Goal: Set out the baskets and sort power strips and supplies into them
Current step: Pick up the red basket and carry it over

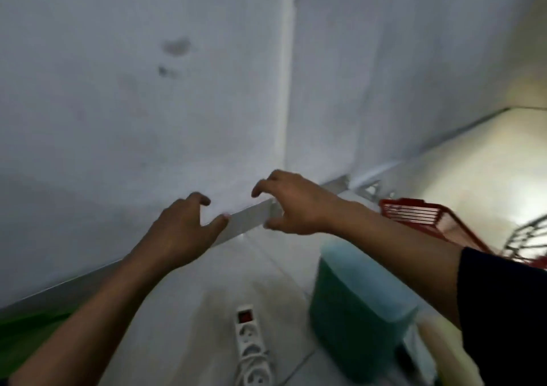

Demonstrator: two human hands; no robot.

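Both your hands are held out over the floor, empty and with curled, spread fingers: your left hand (183, 225) and your right hand (293, 205) hover above and beyond the white power strip (251, 347), probably mid-reach or steadying yourself, since neither touches anything. The power strip lies loose on the tiles, not yet in any basket. Just right of it stands the teal basket (358, 311), its contents too blurred to tell; farther right and beyond, the red basket (420, 216) looks empty.
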